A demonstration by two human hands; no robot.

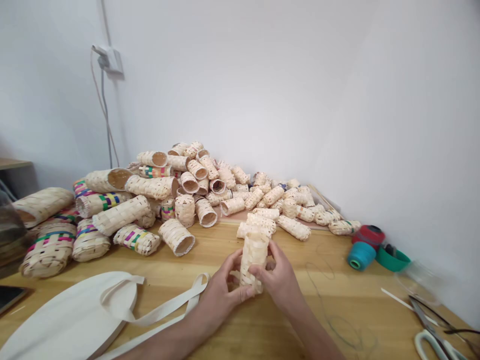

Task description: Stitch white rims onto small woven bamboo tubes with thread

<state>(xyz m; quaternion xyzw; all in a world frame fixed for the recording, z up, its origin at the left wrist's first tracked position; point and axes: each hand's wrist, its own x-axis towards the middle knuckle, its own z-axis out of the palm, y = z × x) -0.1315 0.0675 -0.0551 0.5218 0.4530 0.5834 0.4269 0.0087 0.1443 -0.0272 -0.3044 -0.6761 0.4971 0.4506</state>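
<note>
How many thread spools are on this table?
2: a teal spool and, just behind it, a red spool, both at the right of the table. Others could be hidden behind them.

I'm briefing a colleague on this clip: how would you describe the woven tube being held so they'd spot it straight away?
On the wooden workbench, a heap of woven bamboo tubes fills the corner by the wall. In front of it, one plain woven bamboo tube stands upright between the left hand and right hand. It alone is gripped, and shows no coloured bands.
</note>
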